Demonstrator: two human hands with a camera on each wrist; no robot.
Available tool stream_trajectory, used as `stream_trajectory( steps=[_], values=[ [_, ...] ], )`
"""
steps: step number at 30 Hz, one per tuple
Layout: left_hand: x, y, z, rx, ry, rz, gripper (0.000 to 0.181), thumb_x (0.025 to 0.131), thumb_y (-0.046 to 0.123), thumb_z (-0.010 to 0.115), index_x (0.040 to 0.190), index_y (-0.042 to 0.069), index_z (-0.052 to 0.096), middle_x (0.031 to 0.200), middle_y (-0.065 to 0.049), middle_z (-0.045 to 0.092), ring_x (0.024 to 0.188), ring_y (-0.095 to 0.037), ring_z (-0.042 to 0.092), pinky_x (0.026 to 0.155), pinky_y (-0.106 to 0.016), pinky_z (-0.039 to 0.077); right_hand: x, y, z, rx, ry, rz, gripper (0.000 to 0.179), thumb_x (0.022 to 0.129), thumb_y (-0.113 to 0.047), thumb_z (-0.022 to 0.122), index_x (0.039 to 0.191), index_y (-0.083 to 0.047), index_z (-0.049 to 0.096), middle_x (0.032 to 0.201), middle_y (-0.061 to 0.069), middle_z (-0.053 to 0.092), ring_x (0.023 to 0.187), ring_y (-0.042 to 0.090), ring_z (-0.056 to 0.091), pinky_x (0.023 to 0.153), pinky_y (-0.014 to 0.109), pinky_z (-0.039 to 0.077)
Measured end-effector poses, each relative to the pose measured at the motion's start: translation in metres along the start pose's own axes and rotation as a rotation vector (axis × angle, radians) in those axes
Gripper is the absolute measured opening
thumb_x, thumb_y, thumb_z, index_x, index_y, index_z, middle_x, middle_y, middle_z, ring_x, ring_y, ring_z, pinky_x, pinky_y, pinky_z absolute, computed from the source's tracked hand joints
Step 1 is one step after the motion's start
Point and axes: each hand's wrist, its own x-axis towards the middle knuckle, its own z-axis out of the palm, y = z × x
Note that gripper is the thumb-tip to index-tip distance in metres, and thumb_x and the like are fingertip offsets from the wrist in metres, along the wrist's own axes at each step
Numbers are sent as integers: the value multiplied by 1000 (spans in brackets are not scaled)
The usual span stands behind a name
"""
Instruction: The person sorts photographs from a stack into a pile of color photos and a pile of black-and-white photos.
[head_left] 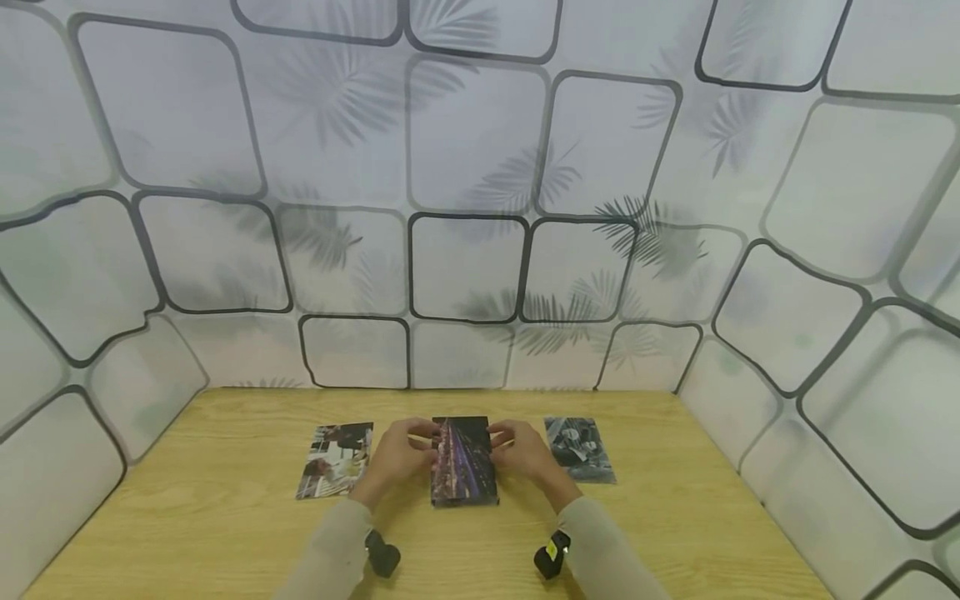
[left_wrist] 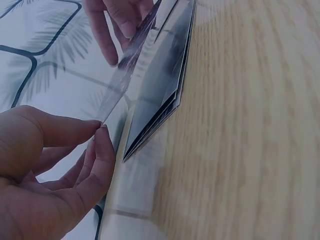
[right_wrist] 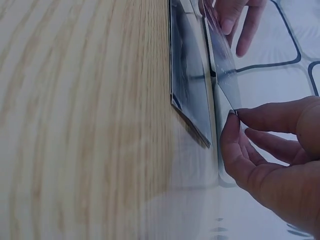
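Observation:
A photo print point(head_left: 465, 457) of a city at night, with streaks of purple light, is held up between both hands. My left hand point(head_left: 402, 452) pinches its left edge between thumb and fingertips, and my right hand point(head_left: 522, 454) pinches the right edge the same way. Seen from the side in the left wrist view, the print tilts above a small stack of glossy prints point(left_wrist: 162, 85) lying on the table. The right wrist view shows the same stack point(right_wrist: 189, 75) below the raised print, its layers slightly fanned at one corner.
To the left on the wooden table point(head_left: 225, 508) lies a photo print of people point(head_left: 336, 460). A black-and-white print point(head_left: 579, 450) lies to the right. Patterned curtain point(head_left: 468, 267) encloses the table at the back and both sides.

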Motion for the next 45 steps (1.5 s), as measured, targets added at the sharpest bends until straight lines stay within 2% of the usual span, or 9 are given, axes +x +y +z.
stream_trajectory(
  steps=[5, 13, 18, 23, 28, 31, 36, 42, 45],
  values=[
    [0, 2, -4, -42, -7, -31, 38, 86, -10, 71, 124, -4, 68, 123, -21, 69, 93, -23, 72, 74, -36, 66, 3, 1, 3, 12, 13, -12, 46, 89, 6, 68, 135, 6, 61, 115, 25, 67, 95, 28, 70, 79, 41, 64],
    [-3, 1, -13, -6, -45, -26, 38, 89, -9, 70, 127, -4, 67, 128, -22, 68, 90, -24, 74, 73, -39, 65, 6, -2, 8, 38, -2, -19, 47, 90, 7, 67, 137, 6, 60, 118, 25, 65, 97, 29, 69, 78, 41, 63],
    [-8, 2, -22, -8, -33, -38, 39, 89, -11, 70, 127, -5, 66, 127, -23, 67, 85, -21, 74, 72, -40, 66, 10, -3, 16, 49, -24, -29, 51, 89, 8, 67, 139, 4, 59, 124, 25, 63, 93, 24, 67, 73, 36, 62],
    [-12, 0, -31, 5, -24, -58, 42, 89, -12, 67, 130, -3, 66, 128, -22, 67, 86, -20, 72, 72, -40, 65, 14, -3, 28, 94, -41, -48, 54, 87, 11, 68, 139, 6, 58, 127, 28, 61, 87, 20, 70, 71, 36, 65],
    [-15, -4, -40, 11, -29, -66, 43, 89, -14, 66, 131, -4, 64, 129, -23, 66, 90, -21, 72, 71, -39, 64, 17, -5, 37, 71, -38, -57, 53, 86, 10, 70, 138, 5, 60, 126, 27, 63, 91, 24, 71, 71, 38, 65],
    [-17, -7, -47, 26, -36, -76, 44, 90, -13, 66, 132, -4, 63, 130, -24, 65, 92, -21, 72, 69, -38, 64, 19, -8, 43, 55, -45, -52, 53, 87, 9, 71, 138, 3, 60, 128, 25, 64, 93, 24, 71, 74, 37, 64],
    [-20, -9, -61, 54, -50, -82, 45, 91, -11, 65, 135, -2, 62, 128, -24, 65, 90, -20, 71, 69, -39, 63, 21, -19, 55, 21, -28, -75, 54, 82, 12, 70, 135, 5, 62, 127, 26, 65, 88, 23, 72, 73, 34, 64],
    [-20, -13, -81, 63, -86, -48, 49, 90, -14, 63, 138, -10, 57, 132, -29, 63, 79, -18, 69, 65, -37, 63, 27, -31, 72, -18, -13, -94, 52, 80, 14, 72, 131, 6, 63, 122, 26, 68, 92, 30, 74, 74, 33, 65],
    [-22, -16, -91, 55, -96, -48, 50, 90, -15, 63, 138, -12, 55, 133, -32, 61, 79, -18, 69, 63, -36, 61, 28, -37, 79, -44, -15, -94, 51, 81, 11, 74, 131, 5, 64, 119, 21, 70, 92, 27, 74, 74, 33, 65]
  ],
)
